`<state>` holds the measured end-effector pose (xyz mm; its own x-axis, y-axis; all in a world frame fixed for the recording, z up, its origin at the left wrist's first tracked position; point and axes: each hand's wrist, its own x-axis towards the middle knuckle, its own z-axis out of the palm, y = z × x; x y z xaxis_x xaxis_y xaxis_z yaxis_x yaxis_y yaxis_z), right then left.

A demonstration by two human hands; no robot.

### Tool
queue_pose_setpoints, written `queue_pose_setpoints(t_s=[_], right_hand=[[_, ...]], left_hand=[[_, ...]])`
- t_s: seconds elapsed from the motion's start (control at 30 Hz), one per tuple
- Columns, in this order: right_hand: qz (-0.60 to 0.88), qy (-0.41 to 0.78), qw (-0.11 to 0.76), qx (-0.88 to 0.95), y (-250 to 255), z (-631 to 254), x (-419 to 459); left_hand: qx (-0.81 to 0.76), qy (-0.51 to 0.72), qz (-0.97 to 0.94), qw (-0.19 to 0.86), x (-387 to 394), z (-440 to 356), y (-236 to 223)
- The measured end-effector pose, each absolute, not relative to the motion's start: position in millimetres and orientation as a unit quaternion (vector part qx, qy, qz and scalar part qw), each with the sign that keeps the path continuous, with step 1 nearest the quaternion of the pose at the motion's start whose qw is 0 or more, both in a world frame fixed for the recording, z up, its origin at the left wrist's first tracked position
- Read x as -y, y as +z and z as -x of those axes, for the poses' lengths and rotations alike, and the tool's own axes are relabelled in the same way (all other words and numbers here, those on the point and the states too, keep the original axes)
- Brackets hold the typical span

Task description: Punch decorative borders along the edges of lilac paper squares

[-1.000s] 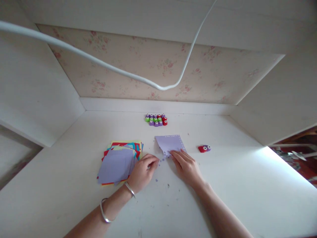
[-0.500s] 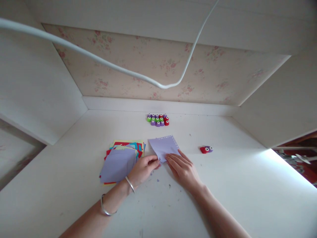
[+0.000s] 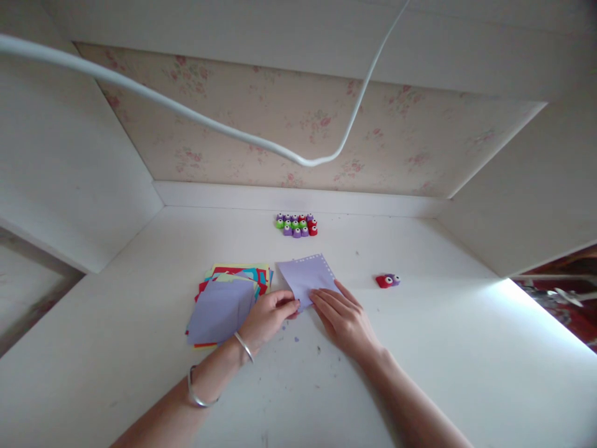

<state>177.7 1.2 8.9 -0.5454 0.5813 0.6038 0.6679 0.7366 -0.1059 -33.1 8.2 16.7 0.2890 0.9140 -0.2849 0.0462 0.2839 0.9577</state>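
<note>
A purple sheet of paper (image 3: 305, 277) lies at a slant on the white tabletop, with small punched holes along its top and right edges. My left hand (image 3: 276, 308) is closed at the sheet's lower left edge, thumb and index finger pinching it. Whatever may be under those fingertips is hidden. My right hand (image 3: 342, 311) rests flat on the lower right part of the sheet, its fingers stretched out. Left of the sheet is a stack of coloured paper (image 3: 219, 311) with a purple piece on top. Two small craft punches (image 3: 388, 281), red and purple, stand to the right.
Several purple, green and red craft punches (image 3: 297, 225) are grouped near the back wall. Paper scraps (image 3: 296, 340) dot the tabletop (image 3: 433, 348) in front of the hands. A white cable (image 3: 261, 142) hangs across the upper view. Side panels enclose the desk.
The view has shifted very slightly. My left hand still pinches the sheet's edge, its fingertips a little shifted, and my right hand stays flat on the paper.
</note>
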Motion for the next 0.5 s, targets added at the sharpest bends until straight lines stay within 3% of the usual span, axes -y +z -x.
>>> queue_pose_setpoints(t_s=[0.5], right_hand=[[0.368, -0.056, 0.320, 0.871, 8.2, -178.4, -0.4]], left_hand=[[-0.481, 0.317, -0.504, 0.643, -7.3, 36.1, 23.6]])
